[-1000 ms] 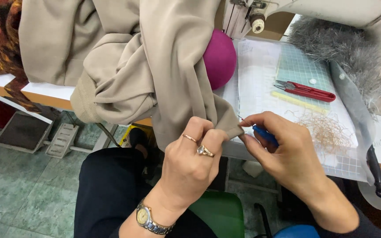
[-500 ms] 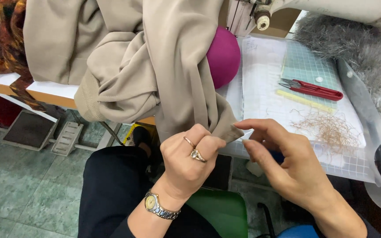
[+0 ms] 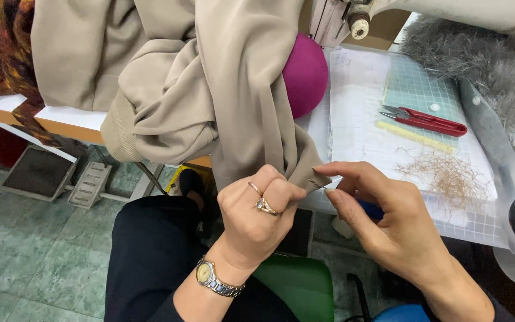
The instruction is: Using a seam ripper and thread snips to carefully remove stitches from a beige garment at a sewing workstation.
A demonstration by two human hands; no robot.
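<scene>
- Since the earlier frames my right hand [image 3: 388, 223] has slid its fingers forward onto the seam, nearly covering the blue-handled tool [image 3: 369, 210].
- Beige garment [image 3: 210, 89]: draped off the work table [image 3: 61, 116], its hem corner held between my hands.
- Left hand [image 3: 257, 217]: closed, pinching the hem taut.
- Right hand: closed on the tool, fingertips at the stitches.
- Step, as I judge: unpicking the seam; next calls for steady tension and a shallow pick.
- Loose thread pile [image 3: 448, 176] and red snips [image 3: 427, 121]: on the mat.

I see open table [image 3: 359, 128] left of the red snips [image 3: 427, 121]; beige cloth [image 3: 210, 89] and a magenta ball [image 3: 305, 74] block farther left, loose threads [image 3: 448, 176] lie below.
</scene>
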